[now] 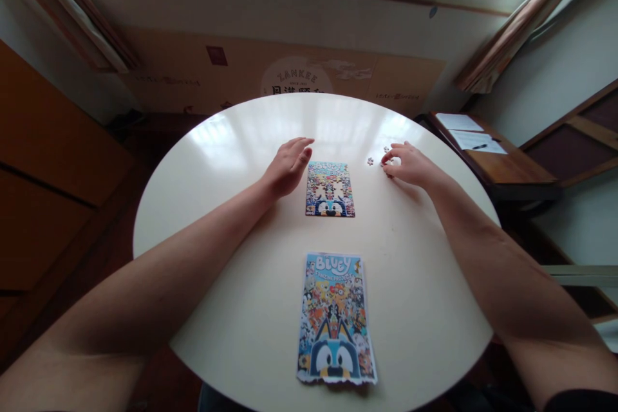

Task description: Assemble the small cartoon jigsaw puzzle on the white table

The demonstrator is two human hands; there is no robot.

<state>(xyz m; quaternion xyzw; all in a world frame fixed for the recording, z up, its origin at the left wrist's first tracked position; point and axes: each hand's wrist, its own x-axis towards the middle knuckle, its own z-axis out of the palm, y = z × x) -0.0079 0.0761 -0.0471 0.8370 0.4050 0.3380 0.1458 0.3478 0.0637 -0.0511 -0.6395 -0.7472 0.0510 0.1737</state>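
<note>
A partly assembled jigsaw puzzle (331,206) lies on the white table, with bare gaps across its middle and a blue cartoon dog's face along its bottom edge. My left hand (290,164) is beside its upper left edge, fingers stretched out and holding nothing. To the right of the puzzle, my right hand (404,164) is low over a few loose pieces, its thumb and forefinger closed around a small puzzle piece, partly hidden. One loose puzzle piece (370,161) lies left of those fingers, another (386,149) just above them. Nearer me is a printed reference picture (335,315) with a torn bottom edge.
The round white table (217,309) has a curved edge on all sides. At the right, a wooden side table (512,164) bears papers (458,122) and a pen (479,147). An orange-brown cabinet (48,174) stands at the left; windows and curtains are behind.
</note>
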